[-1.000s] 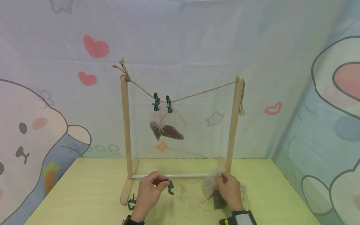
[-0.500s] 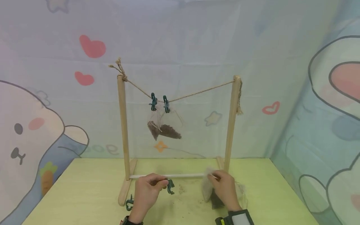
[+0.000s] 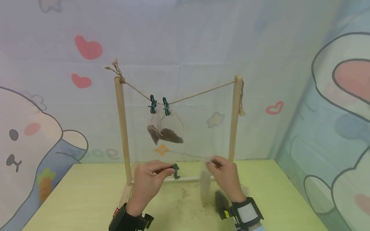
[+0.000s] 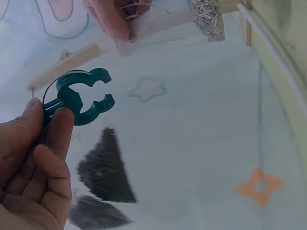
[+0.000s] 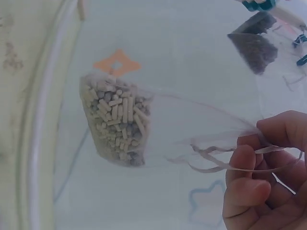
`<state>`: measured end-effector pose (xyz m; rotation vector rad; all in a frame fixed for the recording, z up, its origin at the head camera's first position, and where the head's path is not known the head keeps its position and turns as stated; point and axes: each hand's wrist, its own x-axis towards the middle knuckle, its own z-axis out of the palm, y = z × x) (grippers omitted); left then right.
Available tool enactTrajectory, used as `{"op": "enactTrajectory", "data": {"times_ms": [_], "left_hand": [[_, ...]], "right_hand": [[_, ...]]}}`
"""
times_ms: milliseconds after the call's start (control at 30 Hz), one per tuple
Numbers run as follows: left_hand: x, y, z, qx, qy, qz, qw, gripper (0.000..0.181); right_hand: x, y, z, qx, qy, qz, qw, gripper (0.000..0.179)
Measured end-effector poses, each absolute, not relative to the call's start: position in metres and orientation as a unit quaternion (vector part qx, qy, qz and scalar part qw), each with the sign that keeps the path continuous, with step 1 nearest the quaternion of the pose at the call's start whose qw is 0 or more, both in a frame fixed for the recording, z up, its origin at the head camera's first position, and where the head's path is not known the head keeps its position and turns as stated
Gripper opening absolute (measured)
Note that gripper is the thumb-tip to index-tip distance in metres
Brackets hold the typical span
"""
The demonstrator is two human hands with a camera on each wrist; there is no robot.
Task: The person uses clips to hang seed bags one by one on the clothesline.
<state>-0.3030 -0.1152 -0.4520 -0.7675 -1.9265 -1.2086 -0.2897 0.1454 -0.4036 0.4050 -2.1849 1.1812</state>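
Hanging work in hand, by our reading: two bags (image 3: 171, 136) hang close together under clips (image 3: 153, 104) on the line (image 3: 202, 94), nearer the left post (image 3: 122, 125) than the right post (image 3: 235, 125). Our left hand (image 3: 147, 183) pinches a spare clip (image 3: 176, 171) by its handles, thumb against fingers; its mouth gapes with nothing in it. Our right hand (image 3: 226, 178) pinches the gathered neck of a pellet bag (image 5: 117, 122), drawstring (image 5: 206, 163) looped about the fingers. That bag hangs clear of the bench (image 3: 86, 192), below the line, right of the spare clip and apart from it. A dark bag (image 3: 221, 202) sits on the bench by the right wrist, well forward of the back edge; the wrist strap partly covers it.

We judge this as the carry up to the line, bag not yet clipped. Next move seems to call for raising the neck to the bare stretch toward the right post, then closing the clip over line and neck together. Slippery film could slide out if caught shallow.
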Motion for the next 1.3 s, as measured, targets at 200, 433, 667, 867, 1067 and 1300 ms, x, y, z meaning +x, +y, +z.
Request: {"op": "enactTrajectory", "data": {"times_ms": [200,433,667,867,1067,1300], "left_hand": [[-0.247,-0.095,-0.324,-0.300,-0.759,-0.416,0.400,0.016],[-0.263,-0.090,-0.276,-0.303,-0.739,-0.399,0.449,0.014],[-0.276,-0.083,-0.251,-0.296,-0.707,-0.401,0.502,0.018],[-0.290,-0.074,-0.237,-0.270,-0.682,-0.384,0.560,0.019],[-0.305,-0.071,-0.234,-0.224,-0.673,-0.359,0.607,0.019],[-0.318,-0.071,-0.237,-0.194,-0.675,-0.361,0.614,0.019]], "right_hand": [[-0.299,0.140,-0.368,0.201,-0.819,0.465,0.270,0.010],[-0.311,0.135,-0.328,0.246,-0.819,0.455,0.249,0.017],[-0.321,0.128,-0.295,0.277,-0.821,0.423,0.266,0.013],[-0.330,0.121,-0.275,0.294,-0.823,0.407,0.263,0.014],[-0.338,0.113,-0.260,0.295,-0.825,0.407,0.258,0.016],[-0.346,0.106,-0.249,0.299,-0.821,0.414,0.254,0.017]]}}
